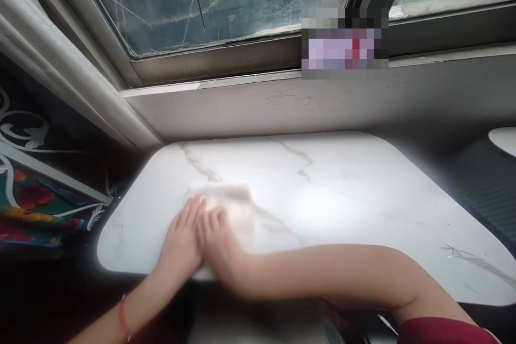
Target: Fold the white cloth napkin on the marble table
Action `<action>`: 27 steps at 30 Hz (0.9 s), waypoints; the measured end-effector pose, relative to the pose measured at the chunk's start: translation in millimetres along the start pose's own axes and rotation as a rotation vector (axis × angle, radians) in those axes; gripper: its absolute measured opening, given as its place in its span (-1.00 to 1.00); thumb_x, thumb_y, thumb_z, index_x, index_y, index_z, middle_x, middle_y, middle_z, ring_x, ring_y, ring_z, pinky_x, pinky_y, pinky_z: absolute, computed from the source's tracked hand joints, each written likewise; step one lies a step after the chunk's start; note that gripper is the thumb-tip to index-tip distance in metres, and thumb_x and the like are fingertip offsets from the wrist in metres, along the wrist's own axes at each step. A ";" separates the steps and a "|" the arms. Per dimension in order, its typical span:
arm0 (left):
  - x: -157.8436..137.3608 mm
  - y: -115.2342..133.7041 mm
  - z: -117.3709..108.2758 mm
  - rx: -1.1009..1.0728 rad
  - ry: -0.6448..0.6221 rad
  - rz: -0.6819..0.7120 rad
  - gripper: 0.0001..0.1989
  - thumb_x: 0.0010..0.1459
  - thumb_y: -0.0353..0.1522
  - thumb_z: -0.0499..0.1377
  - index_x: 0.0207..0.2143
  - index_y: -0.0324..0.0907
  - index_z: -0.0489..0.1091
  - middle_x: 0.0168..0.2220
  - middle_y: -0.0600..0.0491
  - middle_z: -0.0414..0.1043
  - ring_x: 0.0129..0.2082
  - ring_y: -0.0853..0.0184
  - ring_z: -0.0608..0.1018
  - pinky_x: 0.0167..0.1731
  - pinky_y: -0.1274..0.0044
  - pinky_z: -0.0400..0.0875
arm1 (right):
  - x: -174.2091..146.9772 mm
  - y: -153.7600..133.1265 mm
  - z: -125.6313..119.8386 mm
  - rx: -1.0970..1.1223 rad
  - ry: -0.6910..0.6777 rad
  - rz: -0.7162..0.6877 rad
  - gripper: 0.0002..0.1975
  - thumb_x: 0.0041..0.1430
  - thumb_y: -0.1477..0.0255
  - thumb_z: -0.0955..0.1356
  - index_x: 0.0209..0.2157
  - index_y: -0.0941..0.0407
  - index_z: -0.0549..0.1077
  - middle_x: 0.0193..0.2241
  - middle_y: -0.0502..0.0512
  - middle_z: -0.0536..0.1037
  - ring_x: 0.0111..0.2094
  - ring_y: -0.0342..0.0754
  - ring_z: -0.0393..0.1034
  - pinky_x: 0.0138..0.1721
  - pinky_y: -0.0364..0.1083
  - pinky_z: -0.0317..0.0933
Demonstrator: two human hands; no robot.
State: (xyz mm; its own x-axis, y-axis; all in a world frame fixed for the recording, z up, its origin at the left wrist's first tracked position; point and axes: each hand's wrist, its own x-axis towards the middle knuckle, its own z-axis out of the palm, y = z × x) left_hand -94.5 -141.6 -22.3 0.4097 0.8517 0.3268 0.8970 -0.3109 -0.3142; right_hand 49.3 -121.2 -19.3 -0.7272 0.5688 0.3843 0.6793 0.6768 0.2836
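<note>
A white cloth [237, 215], smeared by motion, lies on the left part of a white marble-patterned tabletop [342, 199]. My left hand [183, 236] rests at the cloth's left side, fingers stretched forward and flat. Right beside it and touching it, my right hand [217, 239] presses on the cloth with bent fingers closed over its near left part. Part of the cloth is hidden under both hands. Blur hides exactly how the fingers grip.
Behind the table stands a grey wall ledge [242, 113] under a framed window [226, 0]. A white curtain [68, 59] hangs at the left, near white scrolled metalwork [52, 172]. Another white tabletop edge [503, 140] shows at the far right.
</note>
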 end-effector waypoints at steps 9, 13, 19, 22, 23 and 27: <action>18.4 8.9 -4.9 0.146 -0.175 -0.069 -0.40 0.22 -0.40 -0.04 0.30 -0.36 0.23 0.32 -0.27 0.21 0.32 -0.09 0.28 0.23 0.16 0.19 | 4.7 6.2 7.0 -0.048 -0.009 0.027 -0.46 0.30 0.48 0.20 0.18 0.60 0.30 0.10 0.67 0.43 0.10 0.35 0.42 0.09 0.25 0.25; 90.9 7.6 2.7 0.096 -0.352 -0.096 -0.39 0.24 -0.39 -0.02 0.33 -0.34 0.19 0.34 -0.27 0.17 0.34 -0.09 0.24 0.20 0.19 0.25 | 36.8 51.0 36.6 0.064 -0.081 0.152 -0.52 0.28 0.60 0.17 0.16 0.55 0.34 0.09 0.65 0.45 0.12 0.32 0.42 0.06 0.24 0.25; 188.7 21.7 25.7 0.034 -0.325 -0.248 -0.41 0.30 -0.42 -0.13 0.31 -0.59 0.12 0.33 -0.46 0.12 0.32 -0.13 0.23 0.16 0.19 0.25 | 53.9 155.7 65.7 0.241 -0.084 0.155 -0.54 0.34 0.54 0.15 0.18 0.48 0.32 0.21 0.62 0.33 0.19 0.26 0.29 0.10 0.13 0.18; 211.6 29.4 39.0 -0.009 -0.229 -0.283 -0.42 0.33 -0.40 -0.17 0.28 -0.62 0.14 0.30 -0.49 0.16 0.30 -0.13 0.27 0.15 0.17 0.24 | 50.9 187.8 79.4 0.310 -0.035 0.173 -0.55 0.38 0.49 0.13 0.18 0.40 0.33 0.25 0.51 0.31 0.21 0.19 0.23 0.16 0.08 0.10; 215.8 30.8 42.6 -0.025 -0.211 -0.288 -0.42 0.33 -0.39 -0.18 0.28 -0.62 0.14 0.30 -0.49 0.16 0.30 -0.13 0.26 0.15 0.17 0.23 | 50.0 193.7 83.6 0.317 -0.025 0.180 -0.55 0.39 0.49 0.13 0.19 0.38 0.33 0.26 0.49 0.30 0.22 0.17 0.22 0.17 0.07 0.08; 221.7 31.5 50.2 -0.085 -0.205 -0.286 -0.41 0.34 -0.40 -0.19 0.30 -0.63 0.10 0.33 -0.47 0.11 0.36 -0.07 0.18 0.23 0.19 0.14 | 49.0 200.9 94.5 0.298 -0.012 0.201 -0.54 0.38 0.49 0.12 0.21 0.36 0.31 0.26 0.45 0.31 0.22 0.16 0.20 0.17 0.06 0.03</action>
State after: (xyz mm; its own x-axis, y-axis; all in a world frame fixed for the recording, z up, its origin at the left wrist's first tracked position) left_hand 16.3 58.6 -4.6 0.1062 0.9736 0.2020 0.9847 -0.0747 -0.1576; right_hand 140.8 86.8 -26.5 -0.5844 0.7085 0.3956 0.7513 0.6566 -0.0661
